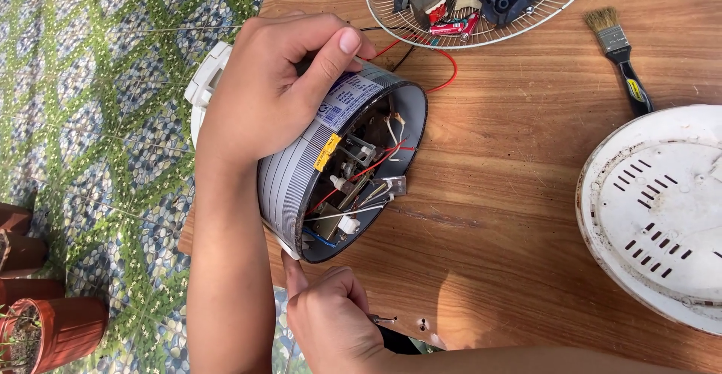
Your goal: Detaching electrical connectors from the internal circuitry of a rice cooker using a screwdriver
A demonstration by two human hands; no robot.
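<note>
A round appliance body (pixel 289 182) lies on its side at the left edge of the wooden table (pixel 511 193), its open underside facing me. Inside I see red, white and blue wires, small metal parts and a yellow tag. A pale label sits on its striped grey wall. My left hand (pixel 263 96) grips the body from above, thumb pressed on the label. My right hand (pixel 331 325) is just below the body, thumb touching its lower rim. It is closed around a dark-handled tool (pixel 391 333) with a short metal tip.
A white vented round cover (pixel 662 216) lies at the right. A paintbrush (pixel 620 54) lies beside it. A wire fan guard (pixel 466 6) at the top holds loose parts. Red wire trails from the body. Terracotta pots (pixel 45 329) stand on the patterned floor at the left.
</note>
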